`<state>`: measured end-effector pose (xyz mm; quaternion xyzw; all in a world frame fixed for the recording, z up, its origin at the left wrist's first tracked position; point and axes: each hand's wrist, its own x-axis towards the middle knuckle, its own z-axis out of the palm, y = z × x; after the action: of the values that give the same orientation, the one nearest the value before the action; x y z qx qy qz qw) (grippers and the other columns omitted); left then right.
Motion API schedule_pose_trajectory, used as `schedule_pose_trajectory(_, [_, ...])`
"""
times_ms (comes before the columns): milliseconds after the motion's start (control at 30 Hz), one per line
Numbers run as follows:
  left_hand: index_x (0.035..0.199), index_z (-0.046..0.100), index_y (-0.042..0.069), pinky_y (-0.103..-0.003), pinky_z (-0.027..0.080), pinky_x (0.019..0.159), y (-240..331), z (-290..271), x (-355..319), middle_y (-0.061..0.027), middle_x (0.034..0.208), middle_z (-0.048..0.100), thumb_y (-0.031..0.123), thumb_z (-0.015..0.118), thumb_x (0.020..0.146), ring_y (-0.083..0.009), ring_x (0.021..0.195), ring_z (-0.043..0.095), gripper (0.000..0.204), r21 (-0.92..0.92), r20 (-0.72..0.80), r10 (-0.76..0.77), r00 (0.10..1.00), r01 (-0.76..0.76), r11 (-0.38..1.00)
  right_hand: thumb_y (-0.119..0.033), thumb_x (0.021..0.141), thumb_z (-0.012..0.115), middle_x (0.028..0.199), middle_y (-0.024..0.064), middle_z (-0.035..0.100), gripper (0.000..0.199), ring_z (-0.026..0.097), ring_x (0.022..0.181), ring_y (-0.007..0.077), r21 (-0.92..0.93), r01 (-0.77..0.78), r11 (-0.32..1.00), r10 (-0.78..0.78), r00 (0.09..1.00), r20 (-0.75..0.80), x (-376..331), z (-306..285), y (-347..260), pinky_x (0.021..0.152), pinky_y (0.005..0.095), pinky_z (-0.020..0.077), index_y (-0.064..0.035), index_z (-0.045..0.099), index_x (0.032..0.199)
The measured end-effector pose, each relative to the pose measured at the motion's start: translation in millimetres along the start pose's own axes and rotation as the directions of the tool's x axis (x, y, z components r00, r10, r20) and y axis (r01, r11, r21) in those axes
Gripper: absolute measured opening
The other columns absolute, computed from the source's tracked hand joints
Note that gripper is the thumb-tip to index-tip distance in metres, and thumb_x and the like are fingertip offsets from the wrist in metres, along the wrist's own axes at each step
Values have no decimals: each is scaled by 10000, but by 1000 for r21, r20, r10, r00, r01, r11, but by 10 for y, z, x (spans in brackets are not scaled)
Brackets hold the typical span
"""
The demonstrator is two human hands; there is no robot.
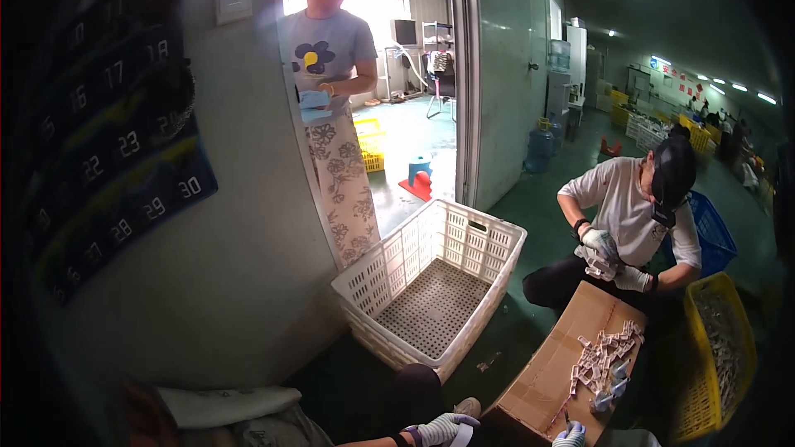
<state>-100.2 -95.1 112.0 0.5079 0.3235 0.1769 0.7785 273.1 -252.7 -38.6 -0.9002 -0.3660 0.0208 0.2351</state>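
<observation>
Workshop floor, green, doorway behind. Cardboard box [556, 364] lies flattened ahead, long axis running away up-right, pile of small white parts [603, 358] on far half. Right hand [570, 435], gloved, at near edge of box, nearer parts; finger state unclear. Left hand [439, 430], gloved, lower left, apparently curled around something white, partly cut off. Empty white crate [431, 281] left of box.

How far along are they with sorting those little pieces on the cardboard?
Done so far: the yellow crate on the right already holds many small pieces. In hand: the left hand and right hand, both gloved, sit at the lower edge by the cardboard sheet; what they hold is hidden. Left: a pile of small pieces remains there, and the white crate holds nothing.
</observation>
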Motion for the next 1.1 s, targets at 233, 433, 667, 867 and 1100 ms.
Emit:
schedule_pose_trajectory(233, [1109, 627, 22, -251, 465, 513, 263, 92, -147, -21, 743, 624, 38, 566, 868, -120, 570, 580, 249, -39, 27, -31, 999, 32, 999, -199, 799, 564, 894, 159, 609, 211, 602, 757, 376, 344, -70, 936, 46, 996, 76, 81, -280, -228, 620, 486, 482, -132, 603, 995])
schedule_pose_trajectory(433, [1137, 603, -2, -264, 448, 444, 47, 8, -27, -37, 689, 610, 21, 548, 879, -141, 531, 575, 264, -71, 65, -9, 998, 14, 997, -191, 817, 548, 852, 179, 596, 161, 588, 723, 382, 299, -82, 951, 64, 995, 70, 10, -425, -351, 606, 483, 470, -120, 595, 953])
schedule_pose_trajectory(667, [1066, 625, 5, -273, 431, 428, 205, 160, -57, -49, 626, 597, 49, 534, 903, -157, 500, 568, 192, -38, 38, -36, 999, 37, 999, -215, 825, 573, 909, 171, 607, 205, 600, 766, 360, 494, -134, 859, 95, 990, 103, 26, -214, -7, 643, 466, 483, -100, 591, 994])
schedule_pose_trajectory(867, [1111, 669, 67, -233, 498, 621, -269, -133, 257, 34, 824, 625, 12, 625, 866, -76, 689, 575, 255, -168, 43, -120, 992, 126, 978, -67, 715, 592, 1017, 201, 597, 314, 587, 925, 393, 62, 24, 998, -16, 993, -121, 159, -409, -491, 777, 475, 487, -50, 573, 1028])
schedule_pose_trajectory(1100, [1144, 651, 72, -281, 527, 737, -281, -35, 428, 15, 871, 655, 70, 637, 887, -99, 764, 607, 258, -14, 47, -65, 997, 66, 998, -201, 580, 767, 1266, 242, 444, 877, 529, 1125, 368, -205, -12, 979, -51, 953, -300, 167, -911, -808, 971, 444, 436, -69, 388, 1360])
